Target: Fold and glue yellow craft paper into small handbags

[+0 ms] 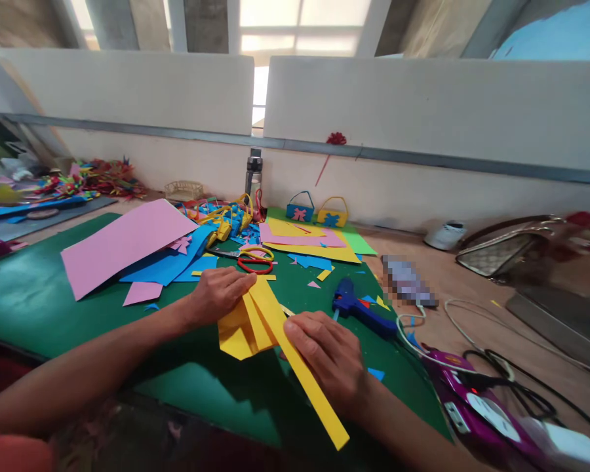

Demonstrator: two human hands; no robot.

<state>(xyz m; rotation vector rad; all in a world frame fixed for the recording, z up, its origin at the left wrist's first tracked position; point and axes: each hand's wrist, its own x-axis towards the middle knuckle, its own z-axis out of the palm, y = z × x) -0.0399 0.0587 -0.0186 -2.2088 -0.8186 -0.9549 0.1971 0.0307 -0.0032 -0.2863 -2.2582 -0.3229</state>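
Observation:
A folded piece of yellow paper hangs above the near edge of the green mat, its layers fanned apart. My left hand pinches its upper end. A long yellow paper strip slants down to the right from that same end. Closed on the strip's middle, my right hand has its thumb along the upper face. Part of a thin pale object shows behind the right fingertips; I cannot make out what it is. Just beyond the left hand lie scissors with red and yellow handles. A blue glue gun rests right of the hands.
Pink sheet and blue sheets lie on the green mat at left. Small paper bags stand by the wall. At right are a phone, cables and a purple power strip.

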